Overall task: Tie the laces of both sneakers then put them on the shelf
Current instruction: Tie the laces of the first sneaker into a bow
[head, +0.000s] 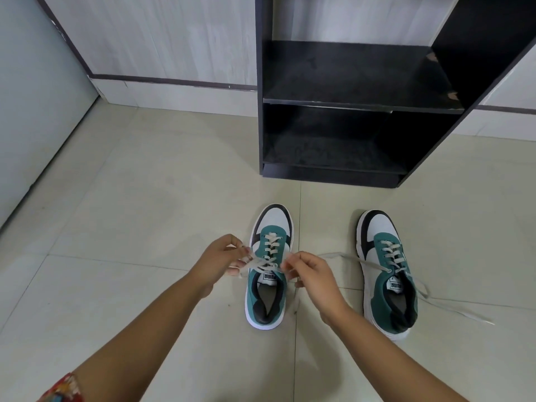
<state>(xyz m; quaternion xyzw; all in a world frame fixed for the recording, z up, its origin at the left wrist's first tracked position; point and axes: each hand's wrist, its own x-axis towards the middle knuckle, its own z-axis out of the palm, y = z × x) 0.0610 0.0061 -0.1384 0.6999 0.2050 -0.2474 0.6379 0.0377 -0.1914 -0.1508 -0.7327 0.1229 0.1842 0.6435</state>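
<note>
the black shelf is standing beyond the grip. the left sneaker is sitting under both hands, left hand and right hand each pinching its laces; uneven pulling is likely loosening the knot.

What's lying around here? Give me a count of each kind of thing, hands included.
Sneakers: 2, one being tied and one with loose laces
Hands: 2, left hand and right hand, each pinching a lace of the first sneaker
Black shelf units: 1
Total: 5
</note>
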